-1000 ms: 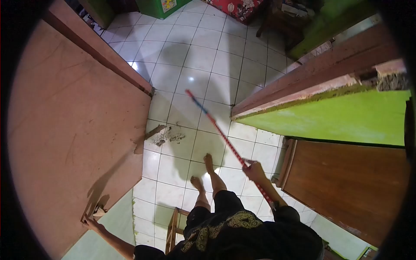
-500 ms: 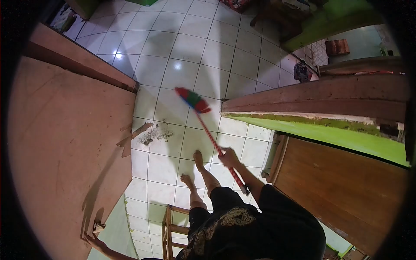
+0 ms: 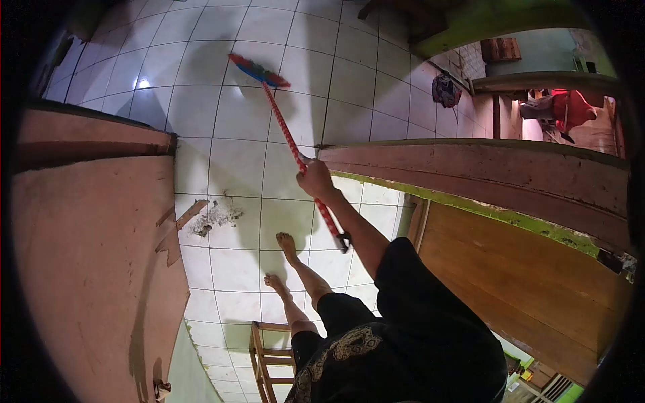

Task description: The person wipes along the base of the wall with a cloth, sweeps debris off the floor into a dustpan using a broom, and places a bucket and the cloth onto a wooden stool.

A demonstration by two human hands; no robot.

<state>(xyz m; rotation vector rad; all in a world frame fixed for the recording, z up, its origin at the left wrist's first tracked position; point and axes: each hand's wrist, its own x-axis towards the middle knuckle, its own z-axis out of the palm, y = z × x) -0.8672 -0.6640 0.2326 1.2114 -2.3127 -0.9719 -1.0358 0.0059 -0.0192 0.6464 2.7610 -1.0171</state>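
My right hand (image 3: 314,178) is wrapped around the red-and-white patterned handle of a broom (image 3: 282,124). The broom's red, green and blue bristle head (image 3: 259,71) is stretched out ahead, over the white tiles beyond the doorway. Its black-tipped handle end points back toward my body. A patch of grey dirt (image 3: 218,216) lies on the floor to the left of my feet, beside the broken lower edge of the door (image 3: 94,269). My left hand is out of the picture.
A wooden stool (image 3: 269,359) stands close to my legs. The pinkish door with a knob (image 3: 161,389) fills the left side. A door frame beam (image 3: 470,164) and a brown wooden panel (image 3: 510,269) are on the right. A dark bag (image 3: 445,91) lies farther off.
My right hand has pushed the broom forward and to the left, farther past the doorway. My left hand, earlier against the door by its knob, has gone out of view.
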